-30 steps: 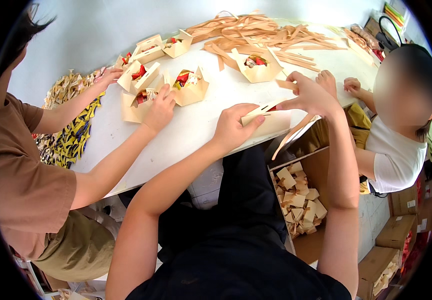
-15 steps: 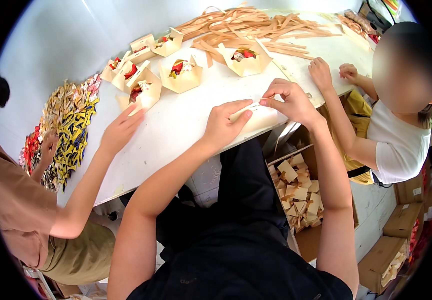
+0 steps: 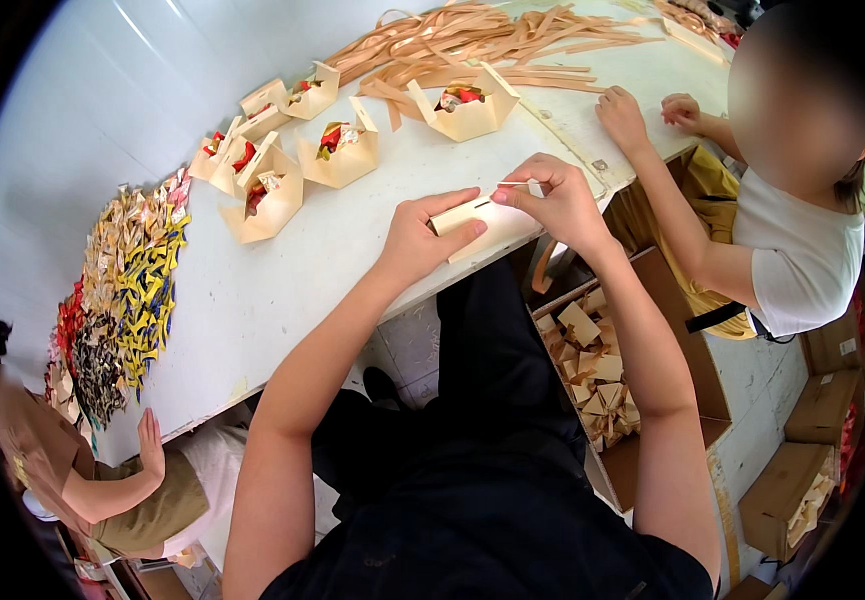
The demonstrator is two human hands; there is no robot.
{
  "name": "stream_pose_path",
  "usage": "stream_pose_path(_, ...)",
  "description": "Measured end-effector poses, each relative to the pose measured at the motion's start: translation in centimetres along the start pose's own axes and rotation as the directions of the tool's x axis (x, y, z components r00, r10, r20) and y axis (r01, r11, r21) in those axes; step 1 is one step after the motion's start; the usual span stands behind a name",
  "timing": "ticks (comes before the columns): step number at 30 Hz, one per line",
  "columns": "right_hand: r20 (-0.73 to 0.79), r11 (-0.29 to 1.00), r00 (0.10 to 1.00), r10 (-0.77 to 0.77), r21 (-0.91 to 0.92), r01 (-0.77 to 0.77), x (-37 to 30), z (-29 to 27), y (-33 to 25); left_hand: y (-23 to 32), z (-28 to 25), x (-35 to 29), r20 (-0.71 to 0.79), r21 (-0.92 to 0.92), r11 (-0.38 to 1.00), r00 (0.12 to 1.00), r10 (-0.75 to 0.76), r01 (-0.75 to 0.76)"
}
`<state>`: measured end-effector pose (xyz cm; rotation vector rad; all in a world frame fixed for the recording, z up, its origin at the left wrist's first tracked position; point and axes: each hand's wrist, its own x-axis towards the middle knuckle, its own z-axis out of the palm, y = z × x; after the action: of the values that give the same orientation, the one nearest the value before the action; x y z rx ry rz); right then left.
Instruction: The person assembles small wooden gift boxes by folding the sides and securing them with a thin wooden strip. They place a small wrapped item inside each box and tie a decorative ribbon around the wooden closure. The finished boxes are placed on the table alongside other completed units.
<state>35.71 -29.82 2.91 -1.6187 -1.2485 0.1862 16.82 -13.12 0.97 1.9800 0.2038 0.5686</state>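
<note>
the left hand (image 3: 429, 232) clasped a cream box (image 3: 493, 228) at the near edge of the white table (image 3: 323, 270), apparently to steady it, while the right hand (image 3: 557, 200) pinched a thin strip (image 3: 521, 184) at its slotted top. open filled boxes (image 3: 471, 122) stood beyond, seemingly leaving working room.

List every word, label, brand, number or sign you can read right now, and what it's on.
Readable text: none.
Black shirt: small marks, too blurred to read.
White labels on cardboard boxes: too small to read.
Wrapped pieces piled on the table: any print too small.
Cream carton in the left hand: no lettering visible.
</note>
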Motion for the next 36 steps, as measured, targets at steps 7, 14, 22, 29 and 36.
stream_pose_path(7,-0.354,0.983,0.921,0.161,-0.022,-0.180,-2.2,0.5,-3.3,0.8,0.4,0.0,-0.016,-0.015,0.994,0.994,-0.106,0.106)
stream_pose_path(14,-0.223,0.960,0.940,0.260,0.161,-0.228,-5.9,2.0,-3.5,0.7,0.7,0.0,-0.055,0.016,0.994,0.993,-0.103,0.104)
stream_pose_path(22,0.118,0.817,0.911,0.394,0.409,-0.406,-5.9,3.1,-2.6,0.3,0.9,-0.1,-0.077,0.087,0.996,0.997,-0.015,0.022)
stream_pose_path(29,-0.059,0.826,0.891,0.450,0.406,-0.391,-4.6,3.7,-2.5,-0.1,1.1,0.0,-0.095,0.158,0.983,0.989,0.114,-0.098)
stream_pose_path(36,-0.141,0.867,0.891,0.432,0.335,-0.368,-3.8,5.0,-2.3,0.1,1.1,0.0,-0.134,0.133,0.985,0.983,0.126,-0.108)
